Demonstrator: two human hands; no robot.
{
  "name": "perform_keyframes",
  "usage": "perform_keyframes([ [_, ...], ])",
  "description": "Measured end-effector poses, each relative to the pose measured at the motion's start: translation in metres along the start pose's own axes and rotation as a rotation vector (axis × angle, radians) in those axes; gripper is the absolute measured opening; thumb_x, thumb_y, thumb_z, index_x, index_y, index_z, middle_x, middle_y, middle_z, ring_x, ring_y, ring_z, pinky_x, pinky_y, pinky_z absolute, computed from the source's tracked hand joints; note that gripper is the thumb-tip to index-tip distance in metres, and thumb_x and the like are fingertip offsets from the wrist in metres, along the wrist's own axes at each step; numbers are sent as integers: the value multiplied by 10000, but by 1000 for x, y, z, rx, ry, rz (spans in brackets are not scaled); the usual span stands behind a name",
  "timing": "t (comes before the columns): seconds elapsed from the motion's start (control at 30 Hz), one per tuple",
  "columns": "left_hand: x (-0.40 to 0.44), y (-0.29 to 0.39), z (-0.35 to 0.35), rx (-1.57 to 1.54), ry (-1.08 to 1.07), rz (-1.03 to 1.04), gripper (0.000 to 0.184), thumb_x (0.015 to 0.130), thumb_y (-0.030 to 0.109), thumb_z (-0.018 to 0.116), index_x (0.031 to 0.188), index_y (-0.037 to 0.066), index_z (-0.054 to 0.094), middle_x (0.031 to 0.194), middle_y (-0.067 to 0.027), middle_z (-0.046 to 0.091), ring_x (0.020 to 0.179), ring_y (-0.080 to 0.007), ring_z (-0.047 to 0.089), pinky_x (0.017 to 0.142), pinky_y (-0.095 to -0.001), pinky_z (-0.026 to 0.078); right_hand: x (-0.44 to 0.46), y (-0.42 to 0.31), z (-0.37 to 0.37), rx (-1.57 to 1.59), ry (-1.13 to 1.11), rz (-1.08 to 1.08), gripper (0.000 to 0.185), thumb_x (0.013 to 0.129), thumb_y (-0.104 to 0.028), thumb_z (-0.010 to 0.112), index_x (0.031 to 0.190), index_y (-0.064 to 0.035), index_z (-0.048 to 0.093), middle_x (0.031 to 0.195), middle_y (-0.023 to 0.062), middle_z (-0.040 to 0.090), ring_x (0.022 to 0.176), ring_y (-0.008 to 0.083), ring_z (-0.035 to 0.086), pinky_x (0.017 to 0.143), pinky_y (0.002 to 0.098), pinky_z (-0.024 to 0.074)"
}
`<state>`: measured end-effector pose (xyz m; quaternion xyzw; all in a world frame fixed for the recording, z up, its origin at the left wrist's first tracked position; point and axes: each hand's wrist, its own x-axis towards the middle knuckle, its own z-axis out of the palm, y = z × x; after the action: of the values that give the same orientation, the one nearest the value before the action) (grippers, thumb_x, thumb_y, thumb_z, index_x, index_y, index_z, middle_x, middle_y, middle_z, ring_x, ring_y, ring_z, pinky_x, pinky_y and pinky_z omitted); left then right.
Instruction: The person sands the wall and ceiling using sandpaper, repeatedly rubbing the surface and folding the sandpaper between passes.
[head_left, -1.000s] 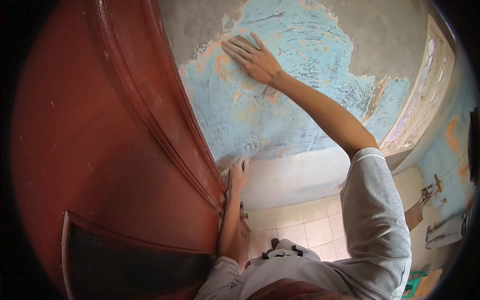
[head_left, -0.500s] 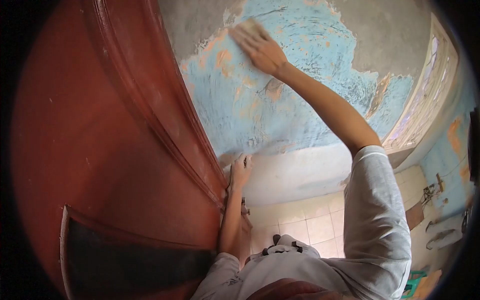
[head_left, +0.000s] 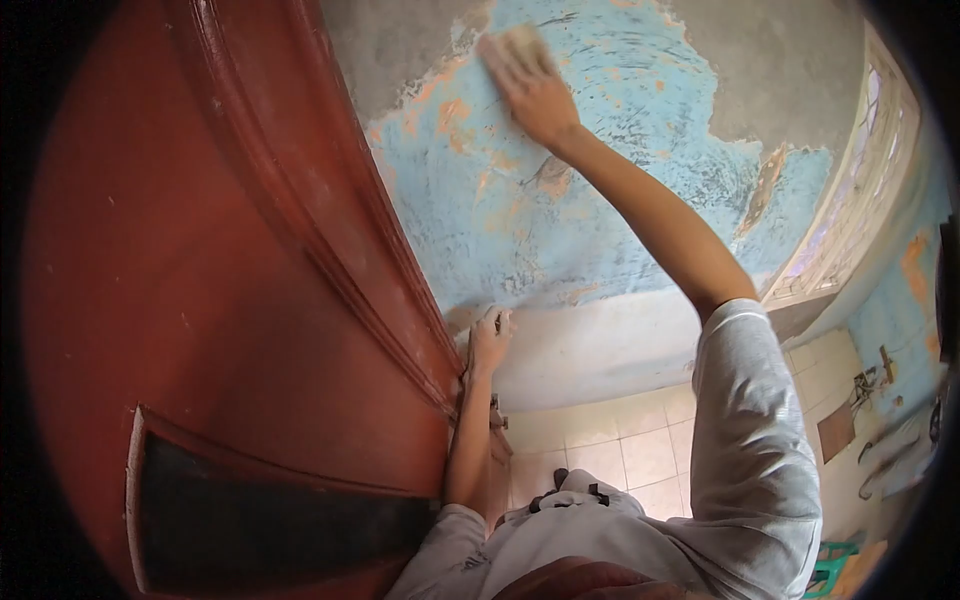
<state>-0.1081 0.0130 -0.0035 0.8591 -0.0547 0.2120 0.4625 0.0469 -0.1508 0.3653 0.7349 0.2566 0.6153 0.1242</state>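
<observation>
My right hand point(head_left: 540, 100) is stretched up and presses flat on the wall point(head_left: 620, 240). Under its fingers is a pale beige piece of sandpaper point(head_left: 530, 42), a little smeared by motion. The wall there has worn blue paint with orange patches and dark scuff marks, with bare grey plaster around it. Low down, beside the red wooden door point(head_left: 380, 290), my left hand point(head_left: 490, 338) is closed with curled fingers. A small dark spot shows between those fingers, but I cannot make out what they hold.
A window with a pale grille point(head_left: 850, 200) is set in the wall at right. Below lie light floor tiles point(head_left: 650, 455). A green plastic stool point(head_left: 830, 567) is at the lower right. The door's dark panel point(head_left: 280, 520) fills the lower left.
My right hand has shifted slightly right and up along the wall with the sandpaper. The whole view has moved a little. My left hand stays closed near the door.
</observation>
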Motion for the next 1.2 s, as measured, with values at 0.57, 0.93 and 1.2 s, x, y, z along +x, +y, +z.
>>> perform_keyframes([
  [0.57, 0, 9, -3, -42, 20, -10, 221, 1054, 193, 553, 1040, 16, 684, 788, -109, 766, 681, -204, 732, 653, -364, 542, 21, 51, -4, -169, -40, 36, 780, 968, -99, 571, 1645, -347, 276, 1711, -41, 284, 1552, 184, 320, 1287, 617, 194],
  [0.93, 3, 2, -1, 40, 41, 64, 237, 1053, 205, 551, 1030, 10, 684, 760, -139, 740, 689, -245, 741, 673, -403, 536, 26, 54, 3, 48, 44, -63, 600, 1030, -177, 472, 1615, -259, 363, 1651, 8, 396, 1535, 215, 350, 1279, 586, 193],
  [1.2, 3, 4, -2, -38, 3, -2, 233, 1058, 181, 532, 1060, 7, 686, 821, -133, 767, 741, -236, 762, 705, -377, 560, 13, 38, 3, -98, 20, -224, 673, 998, -187, 550, 1624, -312, 338, 1639, -92, 398, 1514, 156, 370, 1280, 606, 196],
])
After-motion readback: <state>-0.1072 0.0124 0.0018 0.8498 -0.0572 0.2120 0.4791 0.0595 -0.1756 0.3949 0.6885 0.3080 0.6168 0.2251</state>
